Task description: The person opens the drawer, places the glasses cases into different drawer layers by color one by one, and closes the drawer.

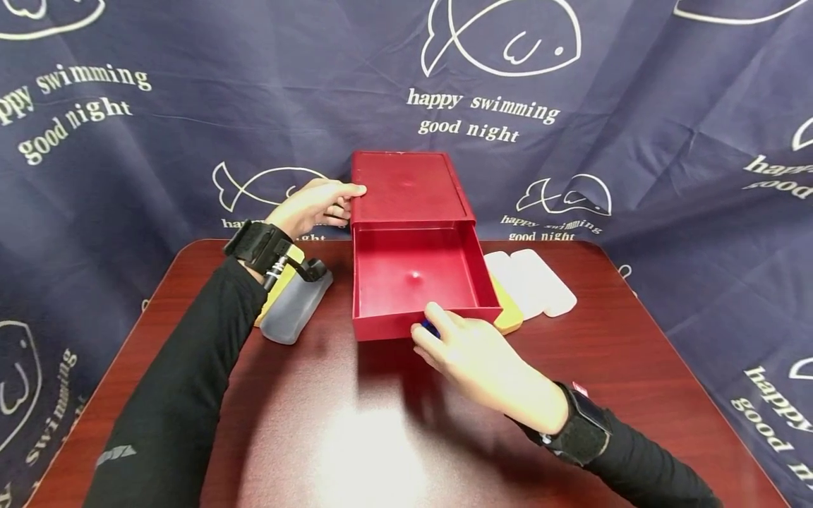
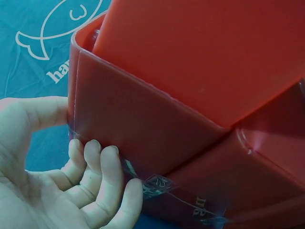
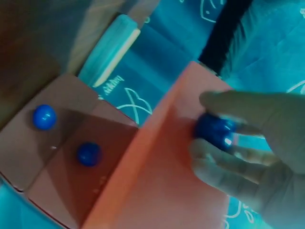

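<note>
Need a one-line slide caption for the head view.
Left hand steadies a red drawer box while the right hand grips the blue knob of its pulled-out drawer.

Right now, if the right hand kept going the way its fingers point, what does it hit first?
Right hand points at the red drawer's front panel and already pinches its blue knob, so it would meet that panel at once.
</note>
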